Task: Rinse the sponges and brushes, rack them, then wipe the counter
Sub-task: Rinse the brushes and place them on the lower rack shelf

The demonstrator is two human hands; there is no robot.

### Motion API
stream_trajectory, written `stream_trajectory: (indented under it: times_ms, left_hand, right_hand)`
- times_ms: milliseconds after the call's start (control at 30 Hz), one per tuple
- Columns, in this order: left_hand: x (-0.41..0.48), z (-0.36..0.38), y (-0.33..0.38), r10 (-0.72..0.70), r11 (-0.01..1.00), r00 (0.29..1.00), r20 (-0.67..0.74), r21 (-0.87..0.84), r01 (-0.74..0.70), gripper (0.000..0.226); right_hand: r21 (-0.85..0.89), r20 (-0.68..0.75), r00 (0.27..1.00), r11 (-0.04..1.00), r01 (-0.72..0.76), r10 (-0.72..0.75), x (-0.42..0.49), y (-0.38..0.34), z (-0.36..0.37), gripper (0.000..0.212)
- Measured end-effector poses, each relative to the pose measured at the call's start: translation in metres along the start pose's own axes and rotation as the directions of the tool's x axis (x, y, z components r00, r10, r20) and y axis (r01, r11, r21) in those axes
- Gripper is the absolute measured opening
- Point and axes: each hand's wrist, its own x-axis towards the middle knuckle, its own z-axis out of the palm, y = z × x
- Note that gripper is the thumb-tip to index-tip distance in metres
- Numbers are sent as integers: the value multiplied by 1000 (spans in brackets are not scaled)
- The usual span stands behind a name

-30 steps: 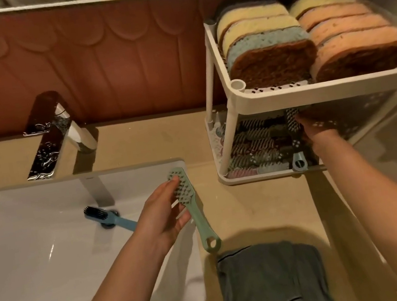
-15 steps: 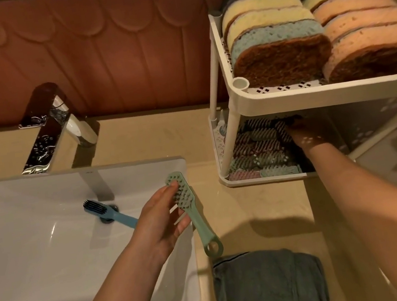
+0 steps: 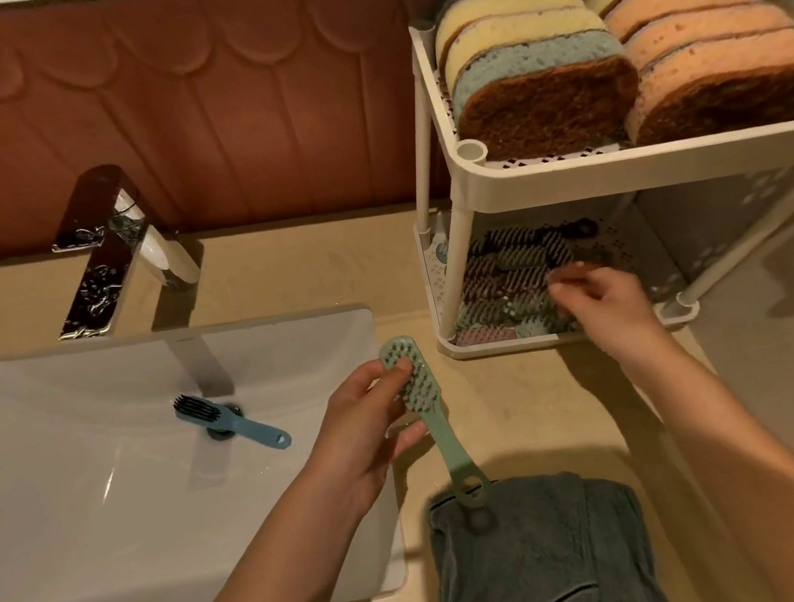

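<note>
While the left hand [image 3: 357, 426] grips the green brush [image 3: 446, 444] only up at its bristle head, fingers [image 3: 385, 373] and thumb curled round it and the long handle hanging free toward the towel [image 3: 540, 564], a wet slip looks the likeliest upset. I judge the brush could twist out and drop on the bench [image 3: 532, 409] or the towel, just right of the sink [image 3: 79, 507]. The right hand [image 3: 603, 304] is at the near rim of the lower shelf of the rack [image 3: 548, 183], its fingers loosely curled with nothing that I can see in them, just above the racked brushes [image 3: 506, 278]. That pile is crowded and overlapped, so pushing one more in may nudge others over the low near rim. A knock from the wrist against a post could also tip the sponges [image 3: 546, 105], which stand on edge on the upper shelf. The blue brush [image 3: 232, 423] lies across the drain in the sink, below the tap [image 3: 115, 241], and might be left behind or block the water. Counted: seven sponges, three in the left row and four in the right; one green brush in hand; one blue brush in the sink; racked brushes too tangled to count, several at least; one towel, one tap, one sink, one rack of two shelves.
</note>
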Motion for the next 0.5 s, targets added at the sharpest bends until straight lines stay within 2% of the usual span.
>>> stream_trajectory:
  times_ms: [100,200,267,433,500]
  left_hand:
    - [-2,9,-3,29,996,999,27,78,-31,9]
    - [-2,19,-7,62,984,998,27,168,-65,10]
    - [-1,24,-8,87,973,996,26,214,-90,10]
    - [1,37,-5,103,952,992,68,283,-119,10]
    - [3,44,-2,135,916,987,84,369,-157,25]
  right_hand:
    - [24,258,965,999,48,-53,-46,-9,10,13]
    - [119,412,909,993,15,-63,-74,-11,23,18]
    - [114,426,901,993,35,-81,-80,-5,32,26]
    - [100,332,935,990,95,-123,-82,6,28,30]
    - [108,301,947,991,81,-110,-80,9,21,29]
